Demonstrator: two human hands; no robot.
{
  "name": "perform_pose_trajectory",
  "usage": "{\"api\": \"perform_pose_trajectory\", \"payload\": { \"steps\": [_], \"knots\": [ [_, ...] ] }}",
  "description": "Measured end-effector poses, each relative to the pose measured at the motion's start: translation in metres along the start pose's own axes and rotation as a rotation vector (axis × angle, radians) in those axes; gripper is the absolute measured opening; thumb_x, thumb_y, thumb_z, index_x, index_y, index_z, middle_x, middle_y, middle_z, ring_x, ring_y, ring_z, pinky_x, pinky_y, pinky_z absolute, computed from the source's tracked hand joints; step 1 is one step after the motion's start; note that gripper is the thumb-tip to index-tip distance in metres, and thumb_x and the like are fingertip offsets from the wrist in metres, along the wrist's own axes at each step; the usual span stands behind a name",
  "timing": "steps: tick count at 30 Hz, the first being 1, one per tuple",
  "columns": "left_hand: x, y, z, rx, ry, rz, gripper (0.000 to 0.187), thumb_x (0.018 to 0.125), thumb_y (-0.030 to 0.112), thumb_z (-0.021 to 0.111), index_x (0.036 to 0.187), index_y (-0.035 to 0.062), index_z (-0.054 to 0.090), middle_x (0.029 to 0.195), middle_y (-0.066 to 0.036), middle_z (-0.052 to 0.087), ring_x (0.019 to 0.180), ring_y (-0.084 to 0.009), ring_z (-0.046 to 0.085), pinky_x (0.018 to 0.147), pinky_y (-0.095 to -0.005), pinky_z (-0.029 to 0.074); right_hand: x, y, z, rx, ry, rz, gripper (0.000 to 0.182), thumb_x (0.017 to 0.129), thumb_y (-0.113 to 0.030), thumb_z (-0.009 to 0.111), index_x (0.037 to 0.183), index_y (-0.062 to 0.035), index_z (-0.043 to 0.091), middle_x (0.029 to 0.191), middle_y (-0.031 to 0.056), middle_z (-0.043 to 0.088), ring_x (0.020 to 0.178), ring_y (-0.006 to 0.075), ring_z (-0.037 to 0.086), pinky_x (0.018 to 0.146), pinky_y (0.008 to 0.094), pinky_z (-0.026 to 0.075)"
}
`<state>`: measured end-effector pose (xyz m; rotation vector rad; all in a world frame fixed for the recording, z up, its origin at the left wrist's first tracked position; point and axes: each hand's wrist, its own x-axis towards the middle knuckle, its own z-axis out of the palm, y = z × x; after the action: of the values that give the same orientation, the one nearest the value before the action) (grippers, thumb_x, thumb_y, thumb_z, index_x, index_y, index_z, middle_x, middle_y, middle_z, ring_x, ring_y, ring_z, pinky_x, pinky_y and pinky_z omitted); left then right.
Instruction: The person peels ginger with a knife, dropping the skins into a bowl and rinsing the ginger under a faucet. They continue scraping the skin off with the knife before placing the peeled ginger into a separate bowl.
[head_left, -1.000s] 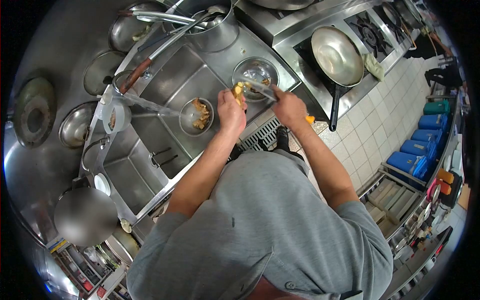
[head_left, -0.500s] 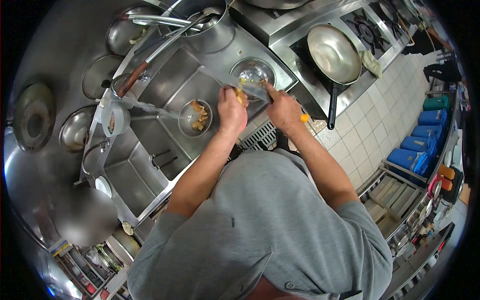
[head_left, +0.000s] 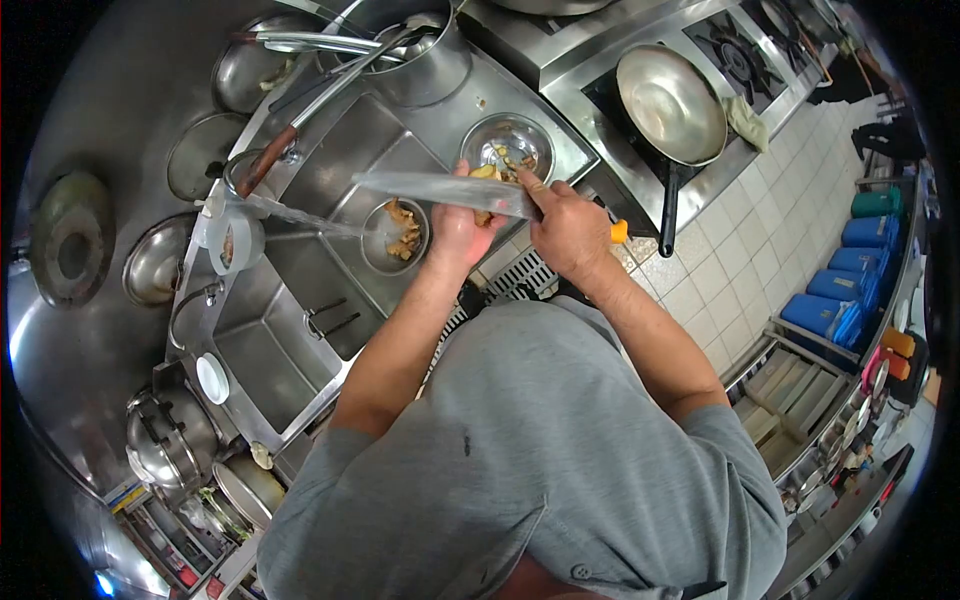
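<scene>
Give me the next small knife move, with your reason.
I'd probably have the right hand ease the long, broad silver blade clear of the left hand: in this view it crosses over that hand's fingers, right by the pale yellow, knobbly piece held there.

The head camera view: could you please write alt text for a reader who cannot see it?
A person's right hand holds a long orange-handled knife across a yellowish piece in their left hand, by a metal bowl. Water streams over a sink toward a second bowl of brown pieces.

From above, the knife (head_left: 430, 189) partly blocks the left hand (head_left: 461, 230); its wrist is uncovered.
</scene>
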<state>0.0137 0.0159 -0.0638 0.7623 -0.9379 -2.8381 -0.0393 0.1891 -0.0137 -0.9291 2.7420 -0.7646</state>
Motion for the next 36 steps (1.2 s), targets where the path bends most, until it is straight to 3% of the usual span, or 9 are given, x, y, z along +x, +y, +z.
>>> {"api": "perform_pose_trajectory", "payload": {
  "steps": [3, 8, 15, 21, 24, 26, 27, 32, 36],
  "knots": [
    [-0.003, -0.001, 0.011, -0.017, 0.159, 0.019, 0.042, 0.107, 0.05, 0.048, 0.103, 0.0106, 0.063, 0.087, -0.004, 0.065, 0.068, -0.0165, 0.056, 0.056, -0.0304, 0.042, -0.002, -0.004, 0.003, -0.04, 0.034, -0.037, 0.063, 0.08, -0.016, 0.071, 0.142, -0.0213, 0.061, 0.094, 0.0116, 0.069, 0.073, 0.0324, 0.073, 0.065, 0.046, 0.06],
    [0.0, -0.007, -0.008, 0.02, -0.044, 0.045, 0.037, 0.108, 0.044, 0.048, 0.102, 0.0098, 0.063, 0.083, -0.004, 0.065, 0.065, -0.017, 0.057, 0.05, -0.0308, 0.038, 0.002, 0.0, 0.0, -0.07, 0.035, -0.027, 0.062, 0.081, -0.015, 0.069, 0.142, -0.0212, 0.061, 0.093, 0.0112, 0.069, 0.074, 0.0322, 0.073, 0.066, 0.0453, 0.06],
    [-0.007, 0.008, -0.023, 0.087, -0.045, 0.007, 0.034, 0.108, 0.04, 0.047, 0.103, 0.0088, 0.061, 0.079, -0.007, 0.06, 0.065, -0.0199, 0.056, 0.052, -0.031, 0.04, 0.016, 0.068, 0.012, -0.045, -0.093, 0.145, 0.057, 0.087, -0.016, 0.063, 0.144, -0.0227, 0.06, 0.105, 0.0175, 0.071, 0.094, 0.0375, 0.072, 0.084, 0.0504, 0.057],
    [-0.007, 0.016, -0.01, -0.165, -0.192, -0.154, 0.031, 0.107, 0.028, 0.047, 0.131, 0.0109, 0.059, 0.112, -0.012, 0.064, 0.1, -0.0222, 0.061, 0.087, -0.0416, 0.049, 0.016, 0.06, 0.017, 0.223, -0.126, 0.25, 0.054, 0.088, -0.014, 0.059, 0.141, -0.0192, 0.063, 0.109, 0.0216, 0.074, 0.1, 0.04, 0.071, 0.092, 0.0465, 0.056],
    [-0.014, 0.017, 0.002, -0.146, -0.183, -0.055, 0.035, 0.105, 0.017, 0.05, 0.139, 0.0117, 0.053, 0.129, -0.016, 0.06, 0.123, -0.0284, 0.058, 0.106, -0.0507, 0.045, 0.011, 0.058, 0.029, 0.499, -0.008, 0.193, 0.041, 0.087, -0.012, 0.06, 0.126, -0.0064, 0.07, 0.089, 0.0203, 0.074, 0.09, 0.0329, 0.073, 0.085, 0.0423, 0.055],
    [-0.013, 0.021, 0.001, -0.084, -0.262, -0.018, 0.035, 0.103, 0.013, 0.052, 0.138, 0.0111, 0.052, 0.136, -0.018, 0.058, 0.133, -0.0331, 0.054, 0.114, -0.059, 0.04, 0.007, 0.048, 0.023, 0.704, -0.18, 0.253, 0.031, 0.089, -0.015, 0.063, 0.116, -0.0019, 0.072, 0.081, 0.0106, 0.072, 0.081, 0.0222, 0.069, 0.079, 0.0367, 0.054],
    [-0.011, 0.019, -0.001, -0.084, -0.264, -0.017, 0.035, 0.103, 0.013, 0.052, 0.138, 0.0111, 0.052, 0.136, -0.018, 0.058, 0.133, -0.0331, 0.054, 0.114, -0.059, 0.04, 0.004, 0.036, 0.015, 0.791, -0.188, 0.3, 0.025, 0.096, -0.023, 0.065, 0.105, -0.0016, 0.074, 0.077, 0.0033, 0.068, 0.067, 0.0115, 0.058, 0.064, 0.0301, 0.049],
    [-0.007, 0.003, -0.013, 0.065, -0.377, 0.125, 0.024, 0.103, 0.013, 0.049, 0.126, 0.0079, 0.057, 0.135, -0.017, 0.061, 0.129, -0.0319, 0.056, 0.11, -0.0566, 0.044, 0.013, 0.005, -0.011, 1.002, -0.339, 0.495, 0.034, 0.103, -0.03, 0.063, 0.113, -0.0002, 0.074, 0.085, 0.0034, 0.072, 0.08, 0.0118, 0.063, 0.08, 0.0304, 0.052],
    [-0.005, -0.004, -0.011, -0.177, -0.309, 0.043, 0.023, 0.105, 0.017, 0.048, 0.122, 0.0084, 0.06, 0.126, -0.015, 0.065, 0.119, -0.0279, 0.061, 0.108, -0.0497, 0.046, 0.023, 0.01, 0.002, 0.95, -0.203, 0.193, 0.03, 0.102, -0.023, 0.065, 0.117, 0.0007, 0.072, 0.092, 0.0064, 0.074, 0.082, 0.0119, 0.065, 0.078, 0.0302, 0.053]
  ]
}}
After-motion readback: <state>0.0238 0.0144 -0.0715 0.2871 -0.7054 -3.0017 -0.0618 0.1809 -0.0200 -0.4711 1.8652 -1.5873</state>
